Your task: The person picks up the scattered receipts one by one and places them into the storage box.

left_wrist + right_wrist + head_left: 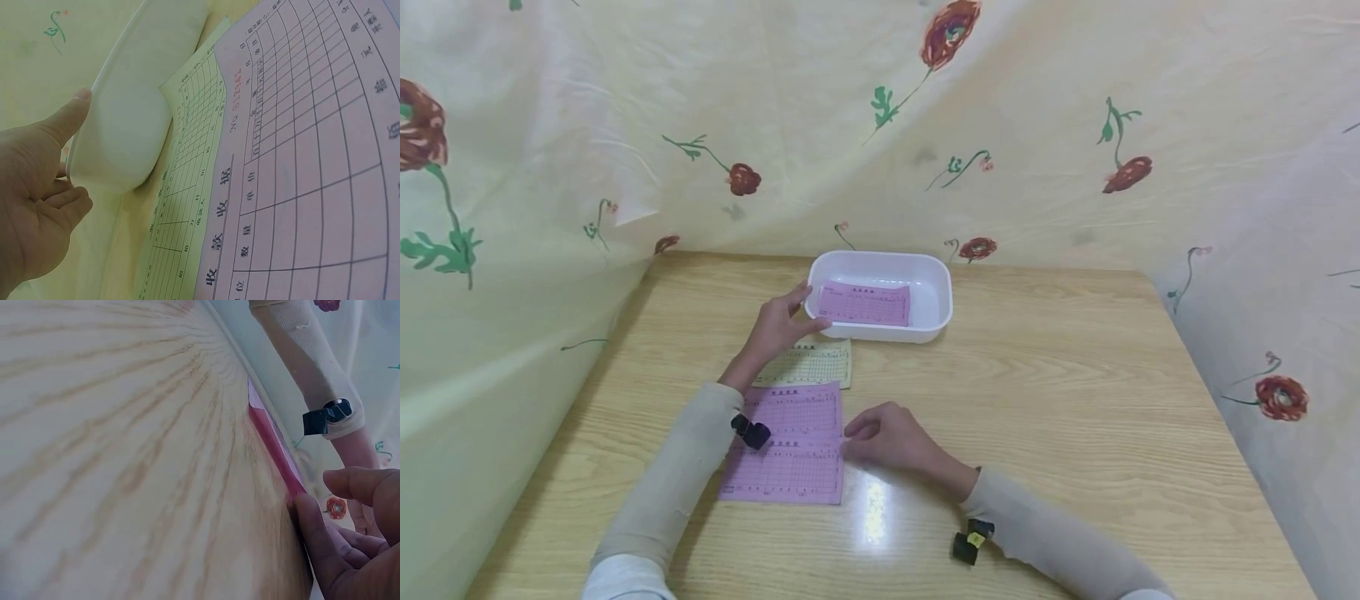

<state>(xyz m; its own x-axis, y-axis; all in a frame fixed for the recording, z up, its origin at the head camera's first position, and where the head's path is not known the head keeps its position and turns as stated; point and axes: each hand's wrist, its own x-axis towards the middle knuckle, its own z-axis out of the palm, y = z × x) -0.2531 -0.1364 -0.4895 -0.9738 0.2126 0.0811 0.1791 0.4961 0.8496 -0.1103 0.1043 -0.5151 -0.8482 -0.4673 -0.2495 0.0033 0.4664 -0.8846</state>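
A white plastic container [931,333] stands at the back of the table. One pink receipt slip [865,307] lies inside it. My left hand [777,329] grips the container's left end, thumb and fingers on either side of its rim, as the left wrist view shows. Below that hand lies a yellow slip [816,365], partly covered by the arm. Two pink receipt slips [797,475] lie nearer, their upper edge meeting the yellow one. My right hand [891,437] is at their right edge; in the right wrist view a fingertip [306,509] touches the paper's edge and the thumb stands apart.
The wood-grain table [1045,392] extends to the right of the slips. A flower-printed cloth [820,125] hangs behind it and along both sides. Each sleeve carries a small black wrist device, one on the left [751,432] and one on the right [972,542].
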